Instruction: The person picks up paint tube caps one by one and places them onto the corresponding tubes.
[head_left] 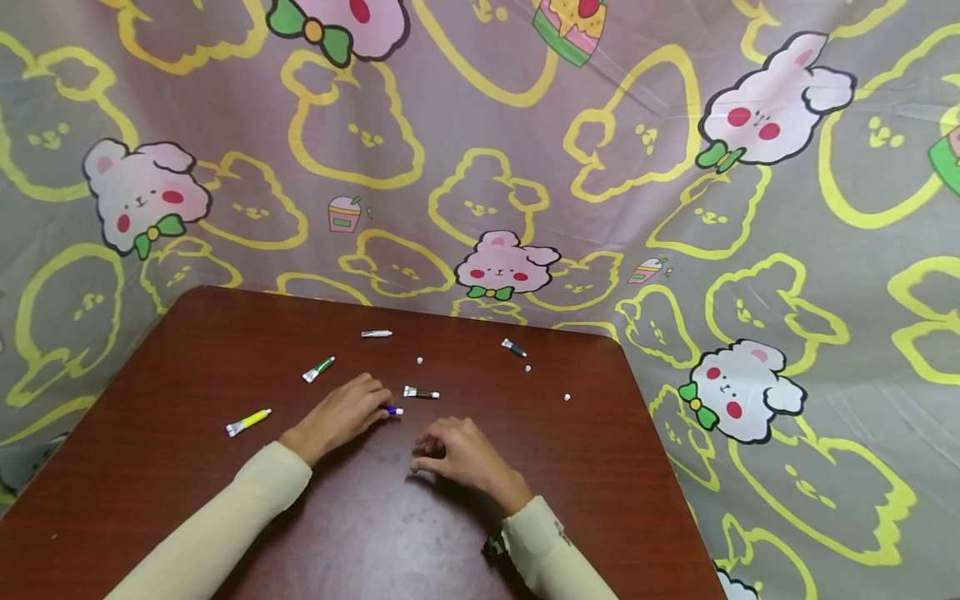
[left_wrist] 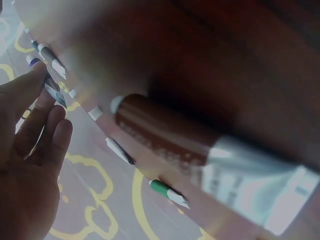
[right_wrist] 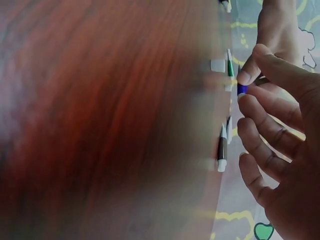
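Note:
My left hand (head_left: 347, 417) pinches a small blue paint tube (head_left: 393, 410) between thumb and fingers, low over the table. In the left wrist view, the silvery end of that tube hangs below the fingertips. To its right is my right hand (head_left: 467, 457), palm turned toward the tube and fingers loosely bent and spread. Nothing shows between those fingers in the right wrist view. A dark paint tube (head_left: 422, 392) lies just beyond both hands. Large in the left wrist view is a brown paint tube (left_wrist: 165, 130) on the table near the wrist.
On the brown table (head_left: 150, 500) lie a yellow tube (head_left: 248, 422), a green tube (head_left: 318, 369), a white tube (head_left: 377, 333) and a dark teal tube (head_left: 514, 347). Small white pieces like caps (head_left: 567, 397) are scattered at the right. A patterned cloth (head_left: 420, 192) hangs behind the table.

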